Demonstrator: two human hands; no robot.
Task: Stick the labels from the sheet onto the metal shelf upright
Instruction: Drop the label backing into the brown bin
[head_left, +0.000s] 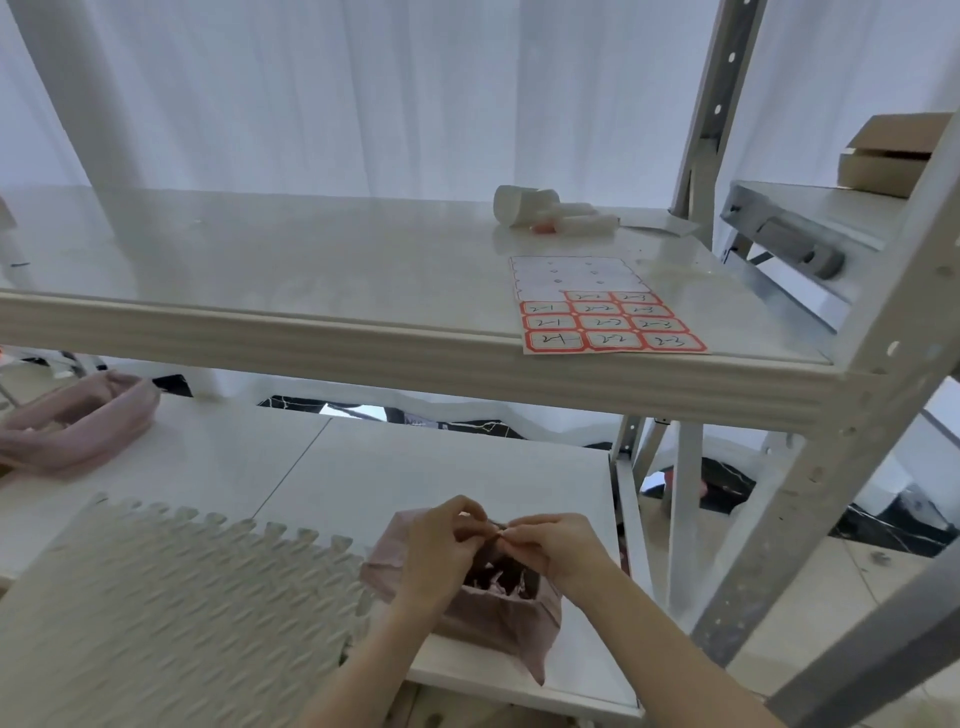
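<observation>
both pinching, what unclear: left hand (441, 543), right hand (558, 545) fingers (521, 531); label sheet (605, 312) well apart.

Left hand (441, 540) and right hand (556, 545) meet fingertips above pink bag (498, 623); label sheet (608, 317) lies on shelf (311, 260)

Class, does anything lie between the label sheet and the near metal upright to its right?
Nothing visible does: bare shelf runs from the label sheet to the upright; the cup and tubes lie farther back.
</observation>
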